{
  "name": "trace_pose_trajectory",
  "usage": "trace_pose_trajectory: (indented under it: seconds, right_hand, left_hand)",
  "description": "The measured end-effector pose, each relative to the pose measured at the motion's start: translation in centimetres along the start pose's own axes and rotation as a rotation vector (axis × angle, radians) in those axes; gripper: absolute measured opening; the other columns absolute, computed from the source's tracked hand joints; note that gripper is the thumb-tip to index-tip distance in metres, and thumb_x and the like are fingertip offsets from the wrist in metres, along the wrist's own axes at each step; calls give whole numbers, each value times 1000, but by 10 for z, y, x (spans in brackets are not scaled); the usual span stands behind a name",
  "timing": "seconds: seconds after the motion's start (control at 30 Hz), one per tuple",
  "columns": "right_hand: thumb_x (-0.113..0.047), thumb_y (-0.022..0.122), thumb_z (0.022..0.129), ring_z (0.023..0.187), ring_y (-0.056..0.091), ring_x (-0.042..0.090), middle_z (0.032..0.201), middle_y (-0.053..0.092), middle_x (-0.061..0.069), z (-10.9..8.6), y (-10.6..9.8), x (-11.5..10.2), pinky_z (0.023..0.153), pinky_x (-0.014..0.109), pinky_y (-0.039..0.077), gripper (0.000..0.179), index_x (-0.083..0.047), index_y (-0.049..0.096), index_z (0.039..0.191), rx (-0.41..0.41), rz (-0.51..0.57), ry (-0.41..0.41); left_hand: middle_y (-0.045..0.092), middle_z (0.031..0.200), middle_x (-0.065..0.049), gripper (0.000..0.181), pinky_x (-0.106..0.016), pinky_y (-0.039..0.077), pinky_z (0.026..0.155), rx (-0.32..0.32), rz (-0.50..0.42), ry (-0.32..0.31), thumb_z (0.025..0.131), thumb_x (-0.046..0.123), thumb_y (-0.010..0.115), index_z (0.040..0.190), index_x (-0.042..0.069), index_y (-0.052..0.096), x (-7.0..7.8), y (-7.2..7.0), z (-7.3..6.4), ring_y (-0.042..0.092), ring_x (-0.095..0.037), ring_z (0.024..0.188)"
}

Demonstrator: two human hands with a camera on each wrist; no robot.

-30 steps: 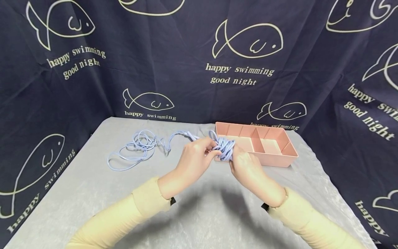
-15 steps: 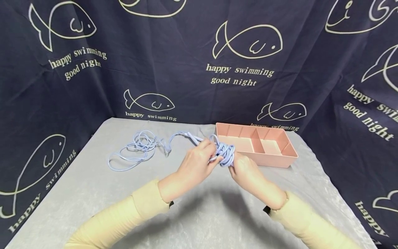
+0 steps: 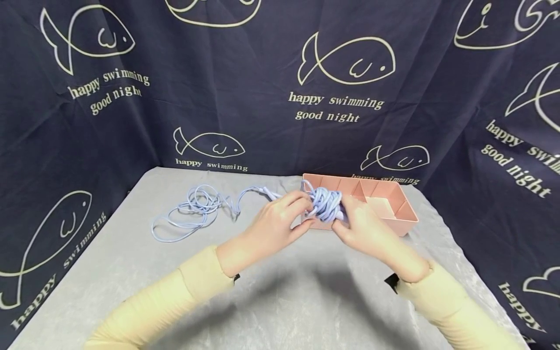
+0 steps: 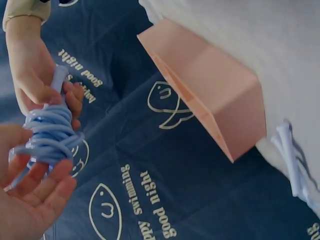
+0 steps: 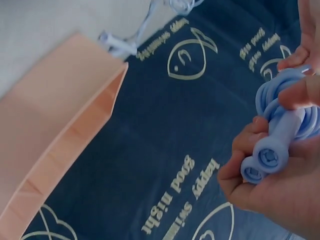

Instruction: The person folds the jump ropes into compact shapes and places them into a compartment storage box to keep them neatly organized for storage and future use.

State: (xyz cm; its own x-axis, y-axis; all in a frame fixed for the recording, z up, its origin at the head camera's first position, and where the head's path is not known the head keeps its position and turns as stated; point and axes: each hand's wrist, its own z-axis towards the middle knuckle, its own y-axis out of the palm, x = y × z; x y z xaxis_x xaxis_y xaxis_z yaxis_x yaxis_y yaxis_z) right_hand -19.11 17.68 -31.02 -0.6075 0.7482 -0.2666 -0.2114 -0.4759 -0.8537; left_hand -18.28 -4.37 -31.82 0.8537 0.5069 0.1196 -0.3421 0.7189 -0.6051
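Both hands hold a light blue jump rope (image 3: 325, 203) above the table, its cord wound in a thick bundle around its handles. My right hand (image 3: 369, 228) grips the handle end. In the right wrist view two round handle ends (image 5: 269, 156) poke out side by side between its thumb and fingers. At the bundle's other end, my left hand (image 3: 277, 218) has its fingers curled at the coils, the thumb lower and apart in the head view. A loop of cord stands up beside the left fingertips. The left wrist view shows cord running between the left thumb and fingers.
A pink divided box (image 3: 404, 227) stands behind the hands on the right of the grey-covered table (image 3: 197, 287). Another light blue jump rope (image 3: 201, 206) lies loosely tangled at the left, its handles (image 4: 289, 155) behind the left hand. A dark fish-print curtain (image 3: 262, 97) surrounds the table.
The wound bundle and both hands have shifted to the right and slightly up, now overlapping the box's left compartment. The left thumb has come away from the coils. The loose rope and box stay put.
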Motion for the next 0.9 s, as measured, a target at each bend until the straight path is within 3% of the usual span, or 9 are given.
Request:
trace_pose_trajectory:
  seconds: [0.13,0.3,0.5,0.67,0.9]
  right_hand:
    - [-8,58,71,69,55,19,81,60,6,5,-13,14,61,39,46,26,-3,55,97,51,-46,-5]
    - [-4,60,68,64,49,21,75,53,7,11,-26,35,58,37,40,20,-1,52,87,128,-74,-25]
    - [-2,60,68,77,46,30,82,50,16,16,-31,64,67,43,37,19,4,51,84,182,-97,-5]
    - [-2,61,66,76,43,36,80,46,21,17,-28,89,67,46,35,20,7,50,80,235,-128,27]
    - [-6,61,67,84,43,44,86,45,25,14,-20,121,69,55,34,29,11,50,88,206,-179,182]
  left_hand:
    - [61,111,-7,30,-32,47,83,-13,43,62,76,16,76,101,8,62,-10,-4,7,59,-19,98]
    - [58,114,-9,32,-39,43,85,-33,109,71,77,14,73,106,8,61,-32,-3,11,53,-23,104]
    - [53,122,-12,34,-43,38,89,-107,228,32,82,14,63,115,7,58,-61,8,6,46,-28,114]
    - [47,130,-14,42,-46,33,95,-190,348,-7,80,18,63,120,10,53,-87,24,-1,38,-31,124]
    - [38,140,-17,56,-53,29,102,-332,436,-74,76,20,67,128,12,48,-121,46,-13,30,-34,133]
